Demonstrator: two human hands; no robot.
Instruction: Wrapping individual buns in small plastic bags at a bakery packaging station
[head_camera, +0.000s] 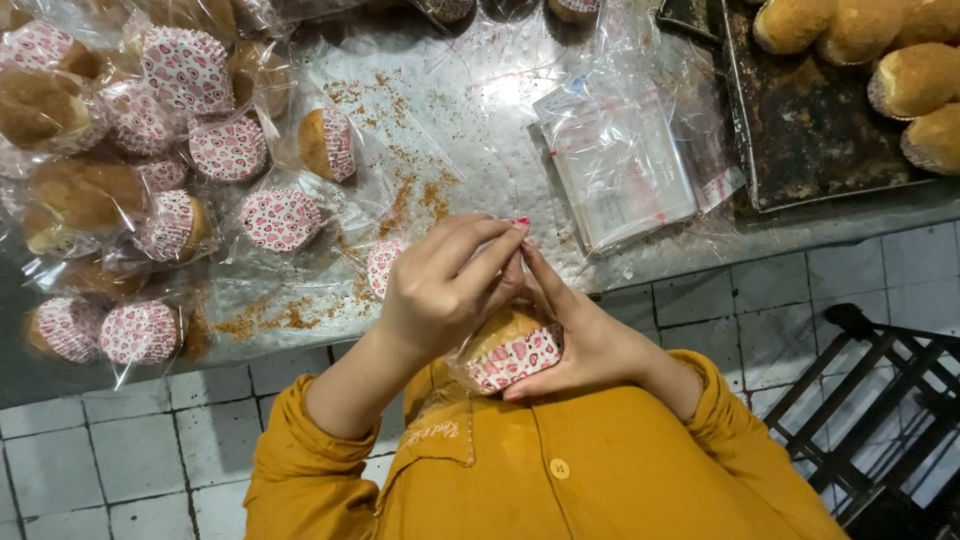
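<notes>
Both my hands meet in front of my chest around one cupcake (512, 350), a golden cake in a white paper cup with red hearts, wrapped in a clear plastic bag. My right hand (580, 335) cups it from below and the side. My left hand (445, 285) pinches the bag's top above the cake, fingertips touching those of the right hand. I wear mustard-yellow sleeves.
A heap of bagged cupcakes (130, 150) covers the metal counter (480, 120) at the left, with crumbs (400, 190) scattered mid-counter. A stack of clear bags (620, 160) lies right of centre. A dark baking tray (810, 120) with unwrapped cakes (900, 60) is at far right. A black rack (880, 400) stands on the tiled floor.
</notes>
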